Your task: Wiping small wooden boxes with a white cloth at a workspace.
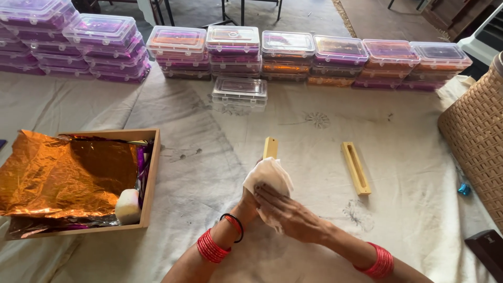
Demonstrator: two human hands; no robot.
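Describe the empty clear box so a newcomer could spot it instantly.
Find the long row of stacked lidded boxes along the far edge of the cloth-covered table. Just in front of that row, near its middle, sits the clear box. Unlike the stacked ones, showing purple or orange contents, it stands alone and looks colourless.

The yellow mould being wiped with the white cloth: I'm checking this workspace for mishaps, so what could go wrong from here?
1. The yellow mould is held near one end by the left hand while the right hand rubs the white cloth; it might slip out.
2. The second yellow mould lies loose close by the right forearm; a sweep could knock it.
3. The orange foil overhangs its wooden box and could crease or tear if brushed.
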